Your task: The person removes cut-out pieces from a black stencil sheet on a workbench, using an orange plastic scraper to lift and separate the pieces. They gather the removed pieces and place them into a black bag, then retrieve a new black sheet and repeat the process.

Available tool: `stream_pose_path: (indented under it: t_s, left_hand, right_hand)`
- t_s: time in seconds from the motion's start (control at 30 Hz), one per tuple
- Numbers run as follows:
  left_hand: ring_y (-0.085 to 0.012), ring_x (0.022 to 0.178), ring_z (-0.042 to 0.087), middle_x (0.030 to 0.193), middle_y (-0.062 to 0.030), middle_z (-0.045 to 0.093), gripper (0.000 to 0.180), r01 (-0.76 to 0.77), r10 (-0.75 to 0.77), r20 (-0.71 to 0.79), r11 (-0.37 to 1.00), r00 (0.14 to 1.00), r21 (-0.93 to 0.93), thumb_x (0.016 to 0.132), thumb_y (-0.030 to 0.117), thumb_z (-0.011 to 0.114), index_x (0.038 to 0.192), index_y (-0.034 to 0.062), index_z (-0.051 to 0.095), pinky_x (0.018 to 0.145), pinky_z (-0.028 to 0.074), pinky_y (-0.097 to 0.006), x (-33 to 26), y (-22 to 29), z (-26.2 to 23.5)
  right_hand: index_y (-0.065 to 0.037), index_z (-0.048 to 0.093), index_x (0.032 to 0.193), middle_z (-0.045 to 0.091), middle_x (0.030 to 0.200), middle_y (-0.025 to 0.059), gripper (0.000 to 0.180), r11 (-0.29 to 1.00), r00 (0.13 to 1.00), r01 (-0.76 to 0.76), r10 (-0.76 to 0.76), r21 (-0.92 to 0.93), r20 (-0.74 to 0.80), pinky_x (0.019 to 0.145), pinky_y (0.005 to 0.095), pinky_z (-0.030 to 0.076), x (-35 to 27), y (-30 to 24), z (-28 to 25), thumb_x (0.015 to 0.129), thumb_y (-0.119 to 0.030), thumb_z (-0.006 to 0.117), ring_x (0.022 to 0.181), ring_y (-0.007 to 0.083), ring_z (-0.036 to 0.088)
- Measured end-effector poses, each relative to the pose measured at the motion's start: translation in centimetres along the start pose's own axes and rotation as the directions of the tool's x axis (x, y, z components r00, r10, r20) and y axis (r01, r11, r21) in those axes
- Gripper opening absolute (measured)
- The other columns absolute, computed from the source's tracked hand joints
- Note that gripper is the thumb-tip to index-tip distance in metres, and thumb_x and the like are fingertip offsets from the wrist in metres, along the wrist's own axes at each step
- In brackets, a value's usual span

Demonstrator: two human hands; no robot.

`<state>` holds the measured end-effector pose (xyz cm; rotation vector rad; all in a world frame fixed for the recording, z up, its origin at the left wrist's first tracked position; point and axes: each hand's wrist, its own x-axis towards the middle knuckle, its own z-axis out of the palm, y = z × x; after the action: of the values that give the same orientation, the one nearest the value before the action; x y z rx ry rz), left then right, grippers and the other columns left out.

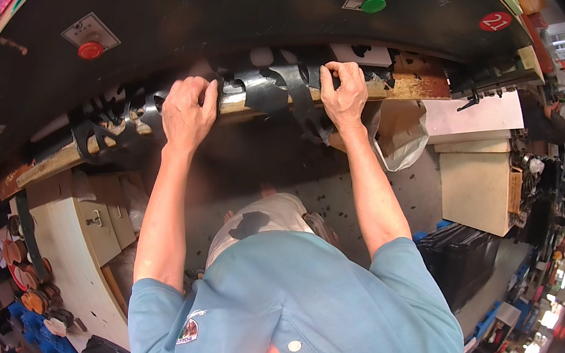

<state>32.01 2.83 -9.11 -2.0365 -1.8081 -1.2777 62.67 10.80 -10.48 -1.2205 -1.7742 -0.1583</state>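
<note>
A black sheet with shaped holes cut through it [268,92] lies along the machine's wooden front edge, its strips hanging over the edge in places. My left hand [188,110] is closed on the sheet left of the middle, fingers curled and thumb pressed toward them. Farther right, my right hand [345,97] pinches the same sheet between thumb and fingers. Between my hands, a loose strip [300,97] droops over the edge. More of the perforated sheet [98,138] spreads to the left of my left hand. My fingertips are partly hidden.
Above the hands is a dark machine front with a red button [90,50] and a green button [373,5]. Drawers [96,223] stand below left. A pale bag [402,135] hangs by a beige cabinet [476,180] at right. Black scraps [402,185] litter the floor.
</note>
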Motion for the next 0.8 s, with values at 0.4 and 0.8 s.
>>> stream_pose_path:
  t_s: [0.4, 0.8]
  left_hand:
    - [-0.0351, 0.079, 0.064, 0.081, -0.0124, 0.066, 0.018, 0.065, -0.064, 0.024, 0.995, 0.998, -0.073, 0.093, 0.011, 0.077, 0.084, 0.0036, 0.064, 0.072, 0.051, -0.047, -0.5, -0.3, -0.1]
    - [-0.0369, 0.078, 0.06, 0.083, -0.0153, 0.064, 0.011, 0.22, -0.121, 0.344, 0.939, 0.931, -0.265, 0.091, 0.003, 0.076, 0.087, 0.0012, 0.066, 0.07, 0.049, -0.048, 1.0, -1.6, -2.7]
  right_hand:
    - [-0.002, 0.074, 0.102, 0.068, 0.093, 0.0116, 0.012, 0.997, 0.998, -0.02, 0.015, 0.08, 0.061, 0.08, 0.038, 0.055, -0.7, 0.4, -0.8, 0.093, -0.008, 0.079, 0.086, 0.0269, 0.069]
    - [-0.001, 0.074, 0.107, 0.069, 0.104, 0.0117, 0.029, 0.995, 0.971, -0.101, 0.1, -0.009, 0.216, 0.091, 0.0409, 0.053, 5.1, -3.3, 0.4, 0.085, -0.016, 0.087, 0.102, 0.0298, 0.066]
